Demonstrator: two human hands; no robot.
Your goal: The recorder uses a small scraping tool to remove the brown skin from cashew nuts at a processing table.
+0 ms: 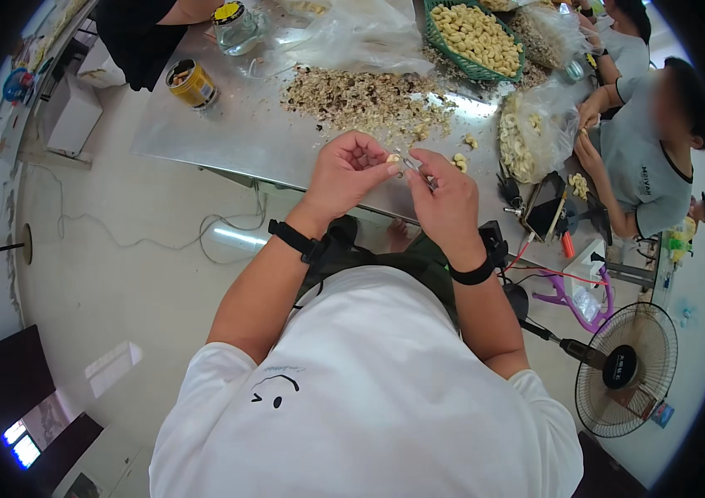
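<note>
Between the thumb and fingers of my left hand (352,168) is a pale cashew nut (393,159). My right hand (445,193) pinches a small metal tool (411,164), perhaps tweezers or a small blade, with its tip close to the nut. Both hands are over the front edge of a metal table (246,137). Just beyond them spreads a heap of nut skins and crumbs (358,99). A few loose cashews (459,163) lie beside my right hand, partly hidden by it.
A green basket of cashews (477,40) stands at the back, near a plastic bag of cashews (523,137). A yellow can (192,84) and a glass jar (235,31) are at left. Co-workers sit at right, beyond a phone (545,205). A fan (626,368) stands lower right.
</note>
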